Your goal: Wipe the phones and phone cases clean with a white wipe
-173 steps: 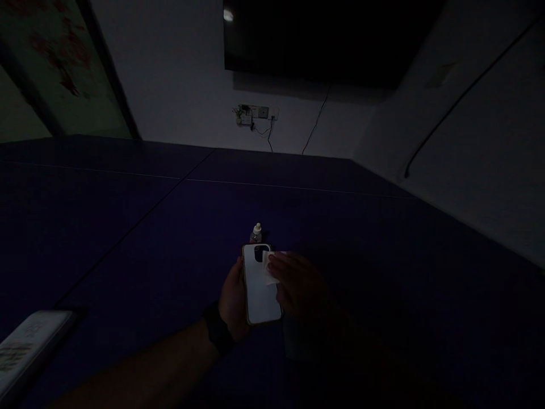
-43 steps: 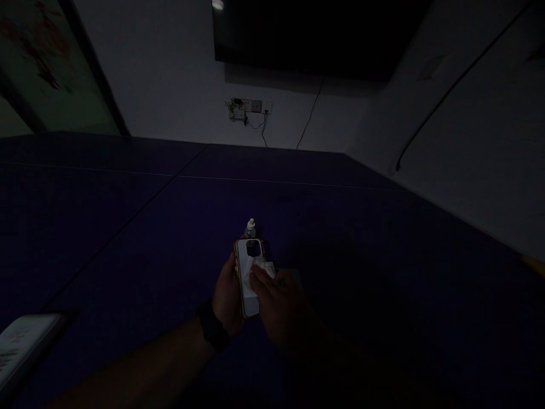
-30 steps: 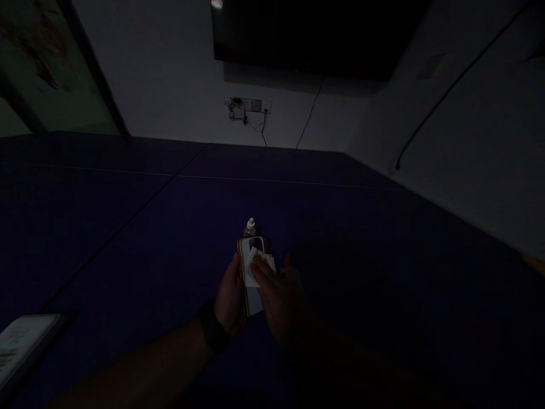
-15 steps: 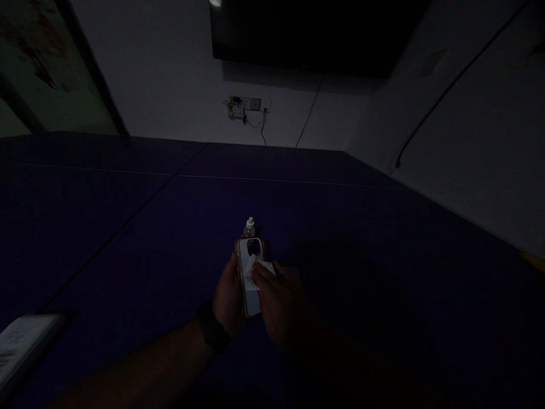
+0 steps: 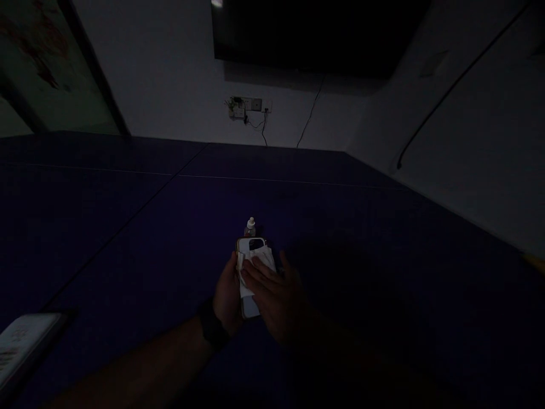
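While left hand [image 5: 226,298] holds phone [image 5: 251,308], purple surface [image 5: 128,255] meets wall [image 5: 166,79]

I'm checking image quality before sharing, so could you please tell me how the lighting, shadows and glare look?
Head view: very dim, the right hand dark toward the wrist, the phone and tissue paler; head view: a small bright reflection near the left end of the black screen; head view: a shadow band on the wall beneath that screen.
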{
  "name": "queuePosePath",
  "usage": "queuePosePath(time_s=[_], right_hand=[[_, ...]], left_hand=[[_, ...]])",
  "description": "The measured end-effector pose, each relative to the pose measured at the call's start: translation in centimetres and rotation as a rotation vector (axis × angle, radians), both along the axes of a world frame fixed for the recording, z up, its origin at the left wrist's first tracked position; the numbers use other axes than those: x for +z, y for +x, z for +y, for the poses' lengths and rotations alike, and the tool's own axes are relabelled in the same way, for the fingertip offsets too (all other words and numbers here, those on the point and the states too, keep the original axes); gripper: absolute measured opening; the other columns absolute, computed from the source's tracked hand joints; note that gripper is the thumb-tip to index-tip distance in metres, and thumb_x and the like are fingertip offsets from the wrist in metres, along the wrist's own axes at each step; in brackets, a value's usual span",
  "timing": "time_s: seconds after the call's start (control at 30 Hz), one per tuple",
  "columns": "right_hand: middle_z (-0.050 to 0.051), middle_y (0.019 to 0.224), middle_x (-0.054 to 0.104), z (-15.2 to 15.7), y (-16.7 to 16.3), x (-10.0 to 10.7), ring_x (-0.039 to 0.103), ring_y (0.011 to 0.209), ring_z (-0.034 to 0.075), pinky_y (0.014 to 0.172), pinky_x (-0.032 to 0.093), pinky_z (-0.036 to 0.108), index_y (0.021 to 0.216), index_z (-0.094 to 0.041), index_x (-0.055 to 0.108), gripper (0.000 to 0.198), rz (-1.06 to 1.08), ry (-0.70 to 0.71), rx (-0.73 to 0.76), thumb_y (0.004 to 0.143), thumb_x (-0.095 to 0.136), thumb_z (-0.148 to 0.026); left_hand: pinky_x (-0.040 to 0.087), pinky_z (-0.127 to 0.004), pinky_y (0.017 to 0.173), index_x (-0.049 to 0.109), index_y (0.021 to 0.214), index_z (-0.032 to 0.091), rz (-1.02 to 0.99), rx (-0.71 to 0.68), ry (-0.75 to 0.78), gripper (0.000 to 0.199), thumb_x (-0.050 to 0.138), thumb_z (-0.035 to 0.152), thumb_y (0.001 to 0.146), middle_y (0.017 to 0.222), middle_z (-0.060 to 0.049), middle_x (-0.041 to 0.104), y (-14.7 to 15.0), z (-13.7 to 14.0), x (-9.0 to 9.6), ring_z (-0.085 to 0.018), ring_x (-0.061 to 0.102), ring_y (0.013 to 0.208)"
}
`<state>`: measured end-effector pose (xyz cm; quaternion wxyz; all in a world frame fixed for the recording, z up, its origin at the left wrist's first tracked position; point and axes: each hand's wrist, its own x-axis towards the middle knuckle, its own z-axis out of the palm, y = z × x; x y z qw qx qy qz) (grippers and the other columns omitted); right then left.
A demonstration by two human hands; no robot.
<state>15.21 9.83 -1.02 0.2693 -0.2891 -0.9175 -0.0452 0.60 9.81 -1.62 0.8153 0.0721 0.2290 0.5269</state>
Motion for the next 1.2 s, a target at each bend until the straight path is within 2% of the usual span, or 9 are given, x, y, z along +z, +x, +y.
queuePosePath(time_s=[0.07, 0.17, 0.27, 0.37, 0.47, 0.67, 0.9, 1.07, 1.2], right_hand=[[0.006, 0.140, 0.069, 0.3, 0.5, 0.4, 0.058, 0.137, 0.023, 0.127, 0.009, 0.055, 0.138, -0.022, 0.063, 0.041, 0.017, 0.010, 0.056, 0.100, 0.050, -0.019], [0.006, 0.127, 0.077, 0.7, 1.3, 0.7, 0.068, 0.122, 0.024, 0.120, 0.020, 0.053, 0.123, -0.022, 0.072, 0.039, 0.078, 0.041, 0.081, 0.089, 0.053, -0.015], [0.009, 0.124, 0.077, 0.9, 1.4, 0.6, 0.071, 0.116, 0.024, 0.115, 0.028, 0.050, 0.120, -0.018, 0.073, 0.039, 0.105, 0.106, 0.011, 0.087, 0.053, -0.013], [0.013, 0.137, 0.071, 0.9, 0.9, 0.3, 0.065, 0.127, 0.025, 0.114, 0.028, 0.048, 0.131, -0.013, 0.066, 0.044, 0.056, 0.133, -0.054, 0.091, 0.049, -0.010], [0.015, 0.142, 0.067, 1.3, 1.0, 0.2, 0.060, 0.134, 0.026, 0.110, 0.030, 0.048, 0.137, -0.012, 0.062, 0.049, -0.006, 0.099, -0.011, 0.089, 0.050, -0.010], [0.009, 0.127, 0.076, 2.0, 2.4, 0.6, 0.069, 0.120, 0.022, 0.109, 0.033, 0.047, 0.121, -0.018, 0.070, 0.042, 0.086, 0.084, 0.089, 0.085, 0.049, -0.009], [0.008, 0.149, 0.062, 1.2, 0.7, 0.3, 0.052, 0.142, 0.024, 0.110, 0.031, 0.048, 0.140, -0.015, 0.058, 0.050, -0.017, 0.029, 0.045, 0.092, 0.046, -0.013], [0.004, 0.137, 0.071, 1.5, 1.6, 0.6, 0.060, 0.133, 0.024, 0.104, 0.038, 0.046, 0.128, -0.021, 0.069, 0.048, -0.051, 0.017, 0.163, 0.084, 0.050, -0.016], [0.007, 0.131, 0.074, 1.5, 1.8, 0.6, 0.063, 0.128, 0.024, 0.106, 0.038, 0.046, 0.124, -0.019, 0.071, 0.047, 0.010, 0.063, 0.077, 0.082, 0.051, -0.014]], left_hand=[[0.056, -0.032, 0.081, 0.072, 0.118, 0.014, -0.038, 0.002, -0.013, 0.052, 0.045, 0.054, 0.102, 0.094, -0.010, 0.078, -0.1, 0.1, -0.1, -0.021, 0.074, 0.083], [0.055, -0.028, 0.072, 0.075, 0.106, 0.014, -0.025, 0.023, 0.000, 0.051, 0.043, 0.053, 0.103, 0.085, -0.008, 0.077, -0.1, 0.2, 0.2, -0.017, 0.071, 0.071], [0.056, -0.033, 0.082, 0.075, 0.104, 0.015, 0.019, 0.049, 0.035, 0.051, 0.039, 0.051, 0.104, 0.087, -0.008, 0.077, 0.1, 0.2, 0.5, -0.020, 0.073, 0.079], [0.055, -0.038, 0.094, 0.073, 0.115, 0.015, 0.022, 0.025, 0.062, 0.050, 0.041, 0.052, 0.103, 0.098, -0.011, 0.078, 0.2, 0.3, 0.4, -0.025, 0.074, 0.095], [0.053, -0.040, 0.098, 0.070, 0.124, 0.015, 0.010, -0.002, 0.068, 0.052, 0.043, 0.054, 0.102, 0.101, -0.011, 0.077, 0.0, 0.2, 0.1, -0.027, 0.073, 0.102], [0.054, -0.035, 0.086, 0.071, 0.117, 0.015, 0.009, 0.005, 0.051, 0.049, 0.042, 0.051, 0.104, 0.092, -0.008, 0.077, -0.1, 0.0, 0.6, -0.021, 0.073, 0.081], [0.055, -0.030, 0.080, 0.072, 0.115, 0.015, -0.089, -0.040, 0.009, 0.045, 0.050, 0.051, 0.101, 0.083, -0.006, 0.074, 0.1, 0.3, -0.1, -0.019, 0.071, 0.078], [0.054, -0.025, 0.066, 0.073, 0.107, 0.015, -0.090, -0.051, 0.002, 0.042, 0.051, 0.050, 0.101, 0.076, -0.005, 0.072, -0.1, 0.2, -0.6, -0.014, 0.067, 0.064], [0.056, -0.030, 0.075, 0.073, 0.109, 0.014, -0.036, -0.029, 0.045, 0.043, 0.051, 0.051, 0.101, 0.083, -0.007, 0.074, -0.1, 0.1, -0.4, -0.019, 0.071, 0.075]])
